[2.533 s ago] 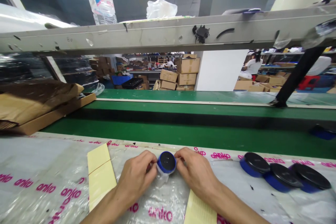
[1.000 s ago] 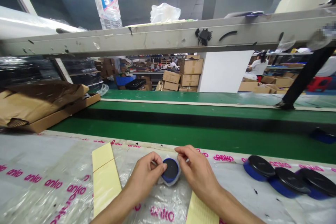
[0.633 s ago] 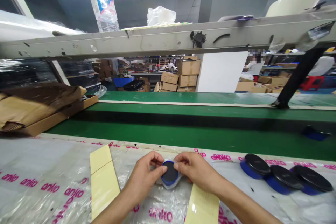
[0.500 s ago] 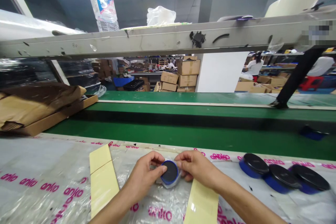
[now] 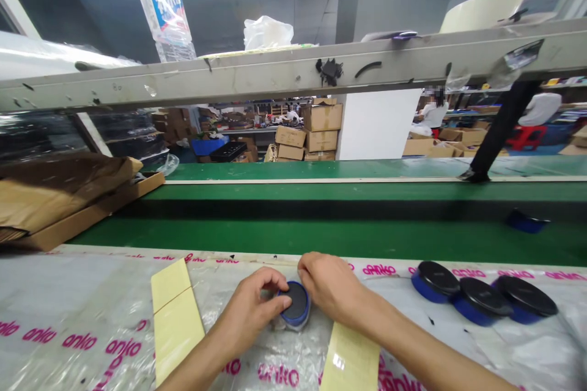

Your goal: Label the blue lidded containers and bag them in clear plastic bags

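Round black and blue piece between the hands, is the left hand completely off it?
No, the left hand has its thumb on the black top of the round piece.

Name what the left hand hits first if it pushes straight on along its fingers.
The left hand would first meet the small round blue case with a black top, which its thumb touches; beyond, probably the right hand, though depth is unclear.

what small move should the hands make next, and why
I'd probably use the right hand to tuck the clear film in against the round blue-and-black piece. The left hand steadies that piece with its thumb on top, the right hand is close by on the other side, and film sticks out at the near edge.
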The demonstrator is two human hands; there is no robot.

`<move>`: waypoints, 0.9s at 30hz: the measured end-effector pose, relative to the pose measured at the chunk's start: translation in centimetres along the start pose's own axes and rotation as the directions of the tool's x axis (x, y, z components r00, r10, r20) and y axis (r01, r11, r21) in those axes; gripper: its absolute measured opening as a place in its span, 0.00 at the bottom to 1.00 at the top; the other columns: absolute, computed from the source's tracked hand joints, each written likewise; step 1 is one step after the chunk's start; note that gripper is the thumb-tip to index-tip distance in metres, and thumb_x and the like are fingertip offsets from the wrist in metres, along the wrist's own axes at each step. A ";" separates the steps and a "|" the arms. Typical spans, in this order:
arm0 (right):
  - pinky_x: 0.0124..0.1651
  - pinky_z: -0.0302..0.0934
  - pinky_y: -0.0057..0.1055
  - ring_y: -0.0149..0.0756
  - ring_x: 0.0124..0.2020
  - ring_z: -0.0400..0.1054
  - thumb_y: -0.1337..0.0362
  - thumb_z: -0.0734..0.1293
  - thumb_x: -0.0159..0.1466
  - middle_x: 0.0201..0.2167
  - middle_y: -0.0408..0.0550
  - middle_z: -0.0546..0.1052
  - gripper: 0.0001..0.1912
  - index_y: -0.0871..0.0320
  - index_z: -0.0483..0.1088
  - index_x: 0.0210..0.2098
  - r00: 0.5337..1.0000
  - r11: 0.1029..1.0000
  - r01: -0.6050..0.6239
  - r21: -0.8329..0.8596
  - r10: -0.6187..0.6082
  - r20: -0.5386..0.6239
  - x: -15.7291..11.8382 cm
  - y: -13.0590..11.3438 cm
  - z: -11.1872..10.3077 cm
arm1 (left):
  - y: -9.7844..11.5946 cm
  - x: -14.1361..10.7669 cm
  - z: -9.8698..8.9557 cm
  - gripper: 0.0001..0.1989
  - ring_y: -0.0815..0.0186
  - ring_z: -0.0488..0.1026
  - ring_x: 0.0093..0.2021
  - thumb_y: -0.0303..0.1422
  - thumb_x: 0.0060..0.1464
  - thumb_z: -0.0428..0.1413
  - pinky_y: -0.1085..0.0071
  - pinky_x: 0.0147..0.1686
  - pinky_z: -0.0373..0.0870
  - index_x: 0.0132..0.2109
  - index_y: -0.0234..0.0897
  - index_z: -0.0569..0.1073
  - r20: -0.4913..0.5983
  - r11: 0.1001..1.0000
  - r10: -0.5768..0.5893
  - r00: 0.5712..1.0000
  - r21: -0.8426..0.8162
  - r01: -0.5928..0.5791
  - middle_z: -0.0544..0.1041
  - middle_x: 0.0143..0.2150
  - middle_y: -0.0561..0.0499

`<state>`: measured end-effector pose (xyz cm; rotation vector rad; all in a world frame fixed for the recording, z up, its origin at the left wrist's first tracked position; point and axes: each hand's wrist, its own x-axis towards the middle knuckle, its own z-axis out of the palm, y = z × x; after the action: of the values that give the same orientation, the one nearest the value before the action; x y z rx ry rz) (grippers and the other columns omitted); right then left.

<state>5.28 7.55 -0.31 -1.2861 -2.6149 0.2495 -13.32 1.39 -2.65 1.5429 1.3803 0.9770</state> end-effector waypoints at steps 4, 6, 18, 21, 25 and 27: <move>0.32 0.55 0.32 0.44 0.35 0.77 0.68 0.57 0.73 0.35 0.50 0.81 0.12 0.58 0.72 0.42 1.000 1.000 -0.002 -0.014 0.002 -0.019 -0.5 -0.3 0.1 | 1.4 -0.2 -0.2 0.12 0.62 0.71 0.53 0.28 0.59 0.55 0.70 0.48 0.69 0.48 0.44 0.77 0.091 0.965 0.153 0.984 0.198 -0.169 0.74 0.53 0.50; 0.32 0.54 0.32 0.45 0.36 0.76 0.70 0.59 0.72 0.35 0.50 0.80 0.10 0.59 0.72 0.42 1.000 1.000 0.010 -0.021 -0.010 -0.013 -0.8 -0.4 0.1 | 2.4 -0.3 -0.2 0.18 0.63 0.72 0.53 0.26 0.62 0.51 0.69 0.52 0.68 0.53 0.49 0.75 0.155 0.891 0.218 0.964 0.370 -0.261 0.73 0.54 0.52; 0.41 0.60 0.32 0.41 0.43 0.73 0.73 0.59 0.72 0.41 0.48 0.78 0.11 0.57 0.71 0.46 1.000 0.998 0.007 0.064 -0.005 -0.020 -2.2 -0.8 -0.5 | 4.4 0.8 0.6 0.19 0.51 0.77 0.42 0.18 0.56 0.50 0.59 0.38 0.77 0.53 0.28 0.72 0.413 0.104 0.069 0.908 0.902 -0.418 0.78 0.45 0.40; 0.40 0.60 0.32 0.41 0.43 0.72 0.75 0.60 0.68 0.41 0.48 0.76 0.12 0.56 0.71 0.45 0.999 0.999 0.034 0.028 -0.033 -0.040 -2.5 -0.9 -0.1 | 5.0 0.6 0.1 0.16 0.50 0.77 0.39 0.17 0.55 0.49 0.57 0.34 0.76 0.48 0.26 0.74 0.461 0.000 0.050 0.886 0.887 -0.462 0.78 0.41 0.38; 0.36 0.60 0.32 0.42 0.41 0.72 0.76 0.61 0.65 0.41 0.48 0.75 0.13 0.55 0.72 0.42 0.996 0.998 0.059 -0.033 -0.061 -0.062 -2.8 -0.9 0.6 | 5.4 0.0 -0.5 0.15 0.50 0.76 0.37 0.16 0.55 0.47 0.57 0.31 0.75 0.44 0.28 0.75 0.487 -0.084 0.052 0.872 0.872 -0.482 0.77 0.38 0.38; 0.35 0.60 0.32 0.42 0.41 0.71 0.75 0.61 0.65 0.41 0.48 0.74 0.13 0.54 0.73 0.43 0.993 0.996 0.087 -0.034 -0.090 -0.070 -3.0 -1.1 0.9 | 5.5 -0.2 -0.7 0.14 0.50 0.76 0.35 0.17 0.54 0.47 0.58 0.30 0.74 0.42 0.30 0.74 0.495 -0.108 0.054 0.867 0.866 -0.488 0.77 0.38 0.39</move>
<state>5.97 4.47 -1.22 -1.1626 -2.6164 0.1460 -12.05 0.91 2.72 3.0614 1.5663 -0.5164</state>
